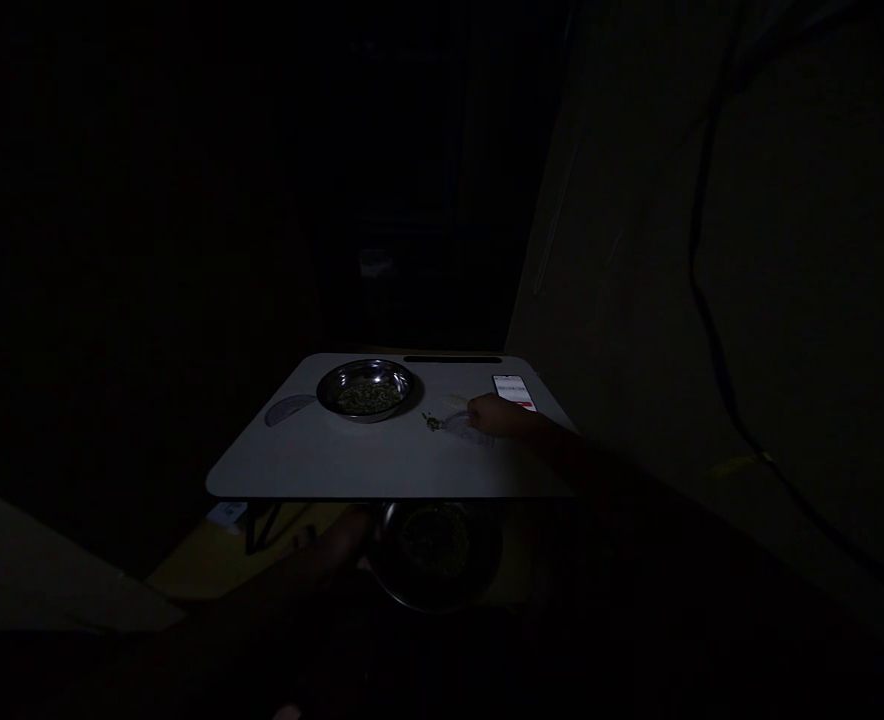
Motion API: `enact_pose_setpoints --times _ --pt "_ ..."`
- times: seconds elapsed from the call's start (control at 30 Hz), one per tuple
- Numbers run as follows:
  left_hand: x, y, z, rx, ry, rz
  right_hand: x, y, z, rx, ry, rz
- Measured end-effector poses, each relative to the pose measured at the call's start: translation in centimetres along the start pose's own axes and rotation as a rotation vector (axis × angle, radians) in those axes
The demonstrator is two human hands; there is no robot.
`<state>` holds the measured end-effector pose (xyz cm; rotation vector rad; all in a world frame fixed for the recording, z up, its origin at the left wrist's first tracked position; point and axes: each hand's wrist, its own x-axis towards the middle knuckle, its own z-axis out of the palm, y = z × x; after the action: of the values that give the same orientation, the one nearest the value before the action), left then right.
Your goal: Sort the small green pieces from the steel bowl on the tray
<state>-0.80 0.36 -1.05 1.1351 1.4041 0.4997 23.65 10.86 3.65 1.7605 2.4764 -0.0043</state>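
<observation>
The table [299,462] (white) carries a bowl [367,371], green bits [433,423], a phone [512,389].

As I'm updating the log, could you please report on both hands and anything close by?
Right hand gripping clear piece beside green bits. Left hand at lower bowl, grip unclear. Phone partly hidden behind right hand.

One view on record, taken from my own head and facing forward and down. It looks over the bench [322,465] at a slant from beyond its near edge, which lies at 6 o'clock; nearly the whole top shows, just below frame centre. My right hand [494,413] appears near 4 o'clock of centre; my left hand [348,535], dim, at 7. A wall [637,250] runs up the 3 o'clock side. Range: moderate, the bench small within a wide field.
</observation>
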Motion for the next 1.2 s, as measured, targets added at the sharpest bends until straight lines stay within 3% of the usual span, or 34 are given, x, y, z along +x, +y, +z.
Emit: enact_pose_setpoints --times 0.2,0.83,1.2 --pt "0.3 -0.4 -0.2 -0.007 -0.037 0.075 0.1 0.1 0.0 -0.006 0.003 0.028" --pt "0.4 -0.5 -0.1 -0.013 -0.012 0.038 0.1 -0.2 0.1 -0.016 0.006 0.020" --pt "1.0 -1.5 -0.5 0.023 -0.023 0.090 0.4 -0.3 0.3 -0.009 0.044 -0.005"
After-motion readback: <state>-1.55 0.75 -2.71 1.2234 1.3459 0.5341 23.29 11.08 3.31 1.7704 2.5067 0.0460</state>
